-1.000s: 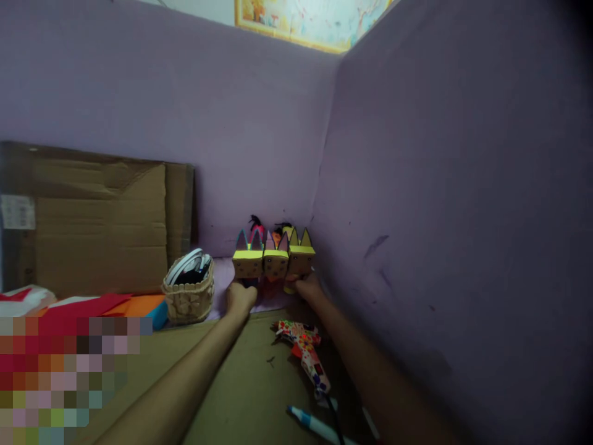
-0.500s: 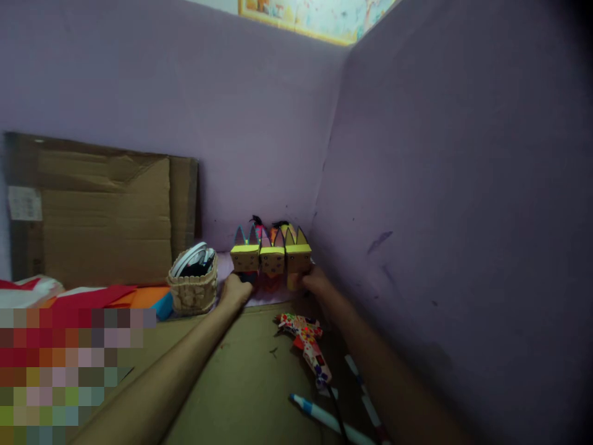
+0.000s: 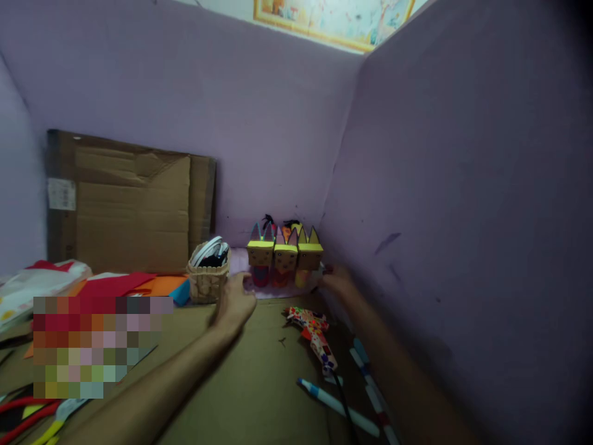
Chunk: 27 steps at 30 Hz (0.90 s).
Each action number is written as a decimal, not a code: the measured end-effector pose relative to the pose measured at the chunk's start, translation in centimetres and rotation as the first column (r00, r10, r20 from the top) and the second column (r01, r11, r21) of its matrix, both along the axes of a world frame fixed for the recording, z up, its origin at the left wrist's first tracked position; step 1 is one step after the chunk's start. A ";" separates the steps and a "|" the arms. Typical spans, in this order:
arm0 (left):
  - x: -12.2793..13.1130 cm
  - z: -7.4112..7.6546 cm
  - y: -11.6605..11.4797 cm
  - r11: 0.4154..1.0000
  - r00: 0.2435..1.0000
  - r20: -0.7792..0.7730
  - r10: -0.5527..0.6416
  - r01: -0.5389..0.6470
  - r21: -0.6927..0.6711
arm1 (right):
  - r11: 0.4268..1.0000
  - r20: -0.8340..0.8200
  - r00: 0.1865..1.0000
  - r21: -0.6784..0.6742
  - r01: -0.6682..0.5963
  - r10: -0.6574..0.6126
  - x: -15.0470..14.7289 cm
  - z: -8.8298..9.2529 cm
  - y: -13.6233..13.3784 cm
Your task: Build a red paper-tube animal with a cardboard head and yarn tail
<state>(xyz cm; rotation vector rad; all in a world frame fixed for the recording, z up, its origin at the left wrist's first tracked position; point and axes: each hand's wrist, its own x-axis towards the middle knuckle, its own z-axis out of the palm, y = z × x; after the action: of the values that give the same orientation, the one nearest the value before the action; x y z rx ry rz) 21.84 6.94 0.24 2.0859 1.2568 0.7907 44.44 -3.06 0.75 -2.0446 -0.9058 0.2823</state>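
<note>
Three small cardboard figures with pointed ears stand side by side near the wall corner: the left figure (image 3: 260, 254), the middle figure (image 3: 286, 256) and the right figure (image 3: 310, 254). Each has a box-shaped head with a yellow band, above a coloured lower part. My left hand (image 3: 236, 303) is open just left of the row, between it and the basket, apart from the figures. My right hand (image 3: 337, 278) is at the row's right side, fingers apart and somewhat blurred, with a small gap to the right figure.
A woven basket (image 3: 208, 284) holds white and black items. Behind it leans a cardboard sheet (image 3: 134, 210). A flower-patterned glue gun (image 3: 317, 337) and a blue-tipped marker (image 3: 338, 406) lie in front, with more markers (image 3: 375, 395) alongside. Scissors (image 3: 55, 411) lie at lower left; purple walls enclose the corner.
Both hands have let go of the row of figures and drawn slightly outward. The figures' lower parts now show. The view has shifted left.
</note>
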 end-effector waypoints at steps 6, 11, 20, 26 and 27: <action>-8.7 2.6 -0.5 0.925 0.972 -0.054 0.228 -0.199 0.325 | 0.985 -0.119 0.980 -0.086 0.150 -0.159 -1.7 2.0 -2.2; -10.8 4.7 2.2 0.876 0.842 -0.514 0.165 0.113 0.468 | 0.993 -0.126 0.986 0.032 0.116 -0.112 -5.6 3.9 -3.2; -6.8 7.0 3.5 0.889 0.747 -0.661 0.075 0.250 0.383 | 0.995 -0.106 0.993 0.095 -0.039 0.049 -12.3 6.8 -8.3; -7.7 6.3 4.1 0.887 0.764 -0.642 0.063 0.251 0.387 | 0.994 -0.218 0.974 0.103 -0.044 0.066 -14.1 6.0 -12.8; -7.8 6.1 4.3 0.890 0.786 -0.614 0.071 0.228 0.395 | 0.995 -0.210 0.976 0.097 -0.037 0.057 -14.4 5.8 -13.4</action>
<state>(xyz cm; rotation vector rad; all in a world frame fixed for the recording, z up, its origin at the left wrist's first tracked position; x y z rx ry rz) 14.05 11.25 6.31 2.9266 1.3777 0.3719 30.09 -16.44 6.55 -1.8685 -0.8204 0.4671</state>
